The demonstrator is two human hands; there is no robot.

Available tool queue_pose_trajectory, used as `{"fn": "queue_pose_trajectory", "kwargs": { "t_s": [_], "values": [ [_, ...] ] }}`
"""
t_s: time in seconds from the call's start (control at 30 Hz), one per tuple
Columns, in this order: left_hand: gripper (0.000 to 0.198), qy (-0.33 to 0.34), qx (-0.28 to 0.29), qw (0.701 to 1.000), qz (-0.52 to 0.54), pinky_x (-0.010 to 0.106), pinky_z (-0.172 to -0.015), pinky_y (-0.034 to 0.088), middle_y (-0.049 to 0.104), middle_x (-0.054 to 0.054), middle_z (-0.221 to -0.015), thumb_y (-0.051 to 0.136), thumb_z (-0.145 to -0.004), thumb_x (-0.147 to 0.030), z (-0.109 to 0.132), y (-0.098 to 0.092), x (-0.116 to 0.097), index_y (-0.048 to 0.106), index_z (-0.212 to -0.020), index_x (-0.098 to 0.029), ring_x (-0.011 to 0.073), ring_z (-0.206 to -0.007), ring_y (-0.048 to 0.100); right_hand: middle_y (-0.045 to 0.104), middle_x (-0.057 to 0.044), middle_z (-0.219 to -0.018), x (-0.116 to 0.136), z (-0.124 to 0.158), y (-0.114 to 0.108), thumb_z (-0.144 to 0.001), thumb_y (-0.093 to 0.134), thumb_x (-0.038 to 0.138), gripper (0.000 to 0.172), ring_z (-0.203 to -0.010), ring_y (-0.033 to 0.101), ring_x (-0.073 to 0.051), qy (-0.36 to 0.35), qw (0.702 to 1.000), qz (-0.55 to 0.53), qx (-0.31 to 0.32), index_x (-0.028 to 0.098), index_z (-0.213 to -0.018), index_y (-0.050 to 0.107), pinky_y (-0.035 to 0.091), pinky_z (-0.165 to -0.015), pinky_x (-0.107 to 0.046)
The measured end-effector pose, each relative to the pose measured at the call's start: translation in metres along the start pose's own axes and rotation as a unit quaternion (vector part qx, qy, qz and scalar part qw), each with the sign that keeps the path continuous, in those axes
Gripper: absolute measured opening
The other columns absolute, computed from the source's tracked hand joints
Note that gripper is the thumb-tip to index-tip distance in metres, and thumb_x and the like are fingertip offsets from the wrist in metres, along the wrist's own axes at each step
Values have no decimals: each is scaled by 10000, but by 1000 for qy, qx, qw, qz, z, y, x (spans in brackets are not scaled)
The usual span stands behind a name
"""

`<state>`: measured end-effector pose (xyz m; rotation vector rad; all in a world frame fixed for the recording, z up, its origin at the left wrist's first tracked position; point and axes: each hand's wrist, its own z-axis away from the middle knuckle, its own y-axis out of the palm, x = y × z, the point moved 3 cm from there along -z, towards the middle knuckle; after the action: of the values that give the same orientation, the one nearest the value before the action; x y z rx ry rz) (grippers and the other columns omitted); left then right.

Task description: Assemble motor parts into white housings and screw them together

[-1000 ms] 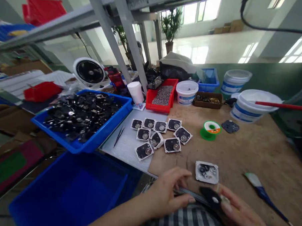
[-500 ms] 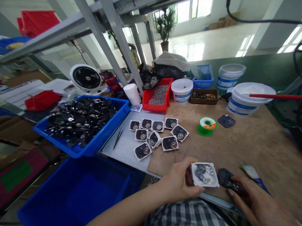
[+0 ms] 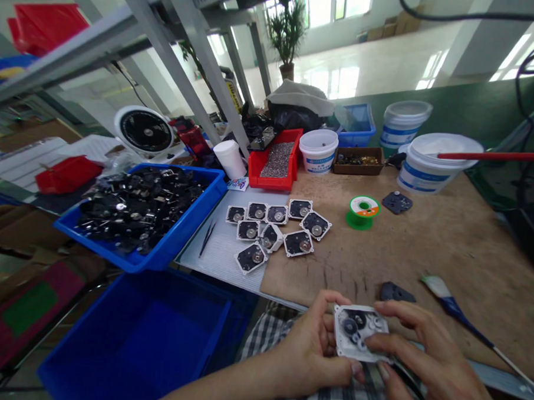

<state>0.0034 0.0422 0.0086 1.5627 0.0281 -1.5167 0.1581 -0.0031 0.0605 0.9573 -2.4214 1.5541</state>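
My left hand (image 3: pixel 320 344) grips a white gearbox housing (image 3: pixel 341 346) by its left side, close to my lap at the table's front edge. Dark and pale gears sit inside the housing, its open face turned up. My right hand (image 3: pixel 432 354) is closed about the housing's right side, one fingertip on the gears and another at the upper right corner; the thumb is below the rim. A dark cover plate (image 3: pixel 398 292) lies on the table just beyond. To its right rests a brush (image 3: pixel 450 308) with pale bristles and a blue ferrule.
Several white housings with dark covers (image 3: pixel 298 242) stand mid-table, tweezers (image 3: pixel 207 238) to their left. A green solder spool (image 3: pixel 358 221), another dark plate (image 3: pixel 397 201), a red bin of small metal parts (image 3: pixel 255 170) and white tubs (image 3: pixel 317 149) stand farther back. A blue crate (image 3: pixel 214 192) holds black parts.
My right hand has left the dark cover plate on the table and come left onto the housing. The housing has moved slightly down, nearer my body. The camera view has shifted a little.
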Motion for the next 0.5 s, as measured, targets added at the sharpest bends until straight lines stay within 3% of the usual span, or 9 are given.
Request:
{"fn": "queue_pose_trajectory", "kwargs": {
  "t_s": [0.2,0.3,0.4,0.5],
  "values": [
    [615,-20,-2,999,25,163,-617,483,628,28,-929,742,-679,-119,5,2,4,326,-1119,-225,62,-659,621,481,-87,-1188,-3,10,3,-805,498,255,184,-1054,541,-235,3,999,-8,33,229,-954,602,544,-772,-332],
    [628,-28,-1,999,45,176,-602,499,625,28,-937,761,-658,-147,4,0,5,314,-1090,-232,74,-653,623,457,-50,-1248,-29,26,-2,-870,447,325,276,-1106,507,-235,80,997,-2,18,278,-1119,556,520,-795,-340],
    [631,-15,-2,997,70,174,-596,512,614,18,-958,771,-618,-134,2,-4,5,310,-1038,-232,71,-661,620,513,-46,-1193,-62,41,-5,-905,405,466,368,-992,561,-243,180,982,57,-15,276,-1206,497,510,-705,-352],
    [567,-10,11,995,94,111,-474,450,640,20,-874,736,-646,-170,-1,-6,9,298,-1000,-232,84,-581,630,591,-57,-1049,-78,49,6,-883,374,617,495,-862,598,-250,192,977,93,11,238,-1154,539,502,-651,-368]
  ]
}}
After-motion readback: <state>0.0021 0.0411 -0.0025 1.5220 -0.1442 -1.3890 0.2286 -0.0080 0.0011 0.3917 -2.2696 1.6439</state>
